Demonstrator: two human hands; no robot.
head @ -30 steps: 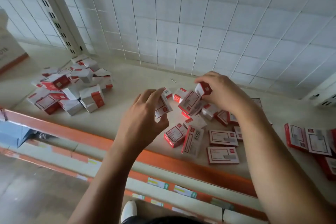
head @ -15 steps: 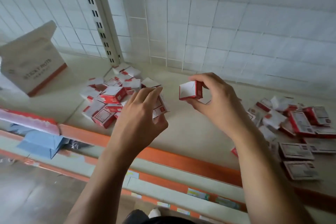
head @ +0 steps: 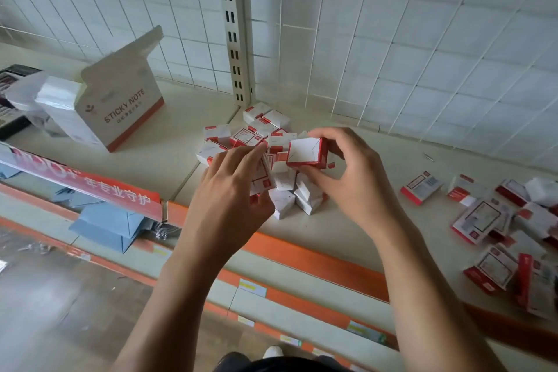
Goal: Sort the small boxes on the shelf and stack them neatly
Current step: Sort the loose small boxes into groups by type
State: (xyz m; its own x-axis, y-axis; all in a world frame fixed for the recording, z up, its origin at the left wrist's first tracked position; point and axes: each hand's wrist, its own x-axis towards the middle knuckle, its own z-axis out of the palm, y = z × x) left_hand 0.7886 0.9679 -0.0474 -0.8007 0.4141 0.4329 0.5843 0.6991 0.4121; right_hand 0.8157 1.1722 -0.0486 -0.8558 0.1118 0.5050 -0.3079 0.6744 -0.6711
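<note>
My left hand (head: 232, 190) and right hand (head: 353, 181) have swung left since a moment ago and now sit over the pile of small boxes (head: 265, 130). The red-edged box (head: 305, 151) that the right one carries has come almost against my left fingers. At the far left something dark is cut off by the frame edge and I cannot make it out. Beside it an opened sticky note carton (head: 120, 106) stands on the shelf (head: 169, 157). My left hand is curled round a white box with a red frame (head: 263, 180). The back of the hand hides most of it, so I cannot tell whether I hold one or several. The pile lies at the foot of the slotted post (head: 234, 39), its near half covered by my hands. My right hand pinches the red-edged box, fingers on top, thumb beneath. Further right, flat boxes (head: 483, 220) lie scattered, blurred and cut by the frame.
</note>
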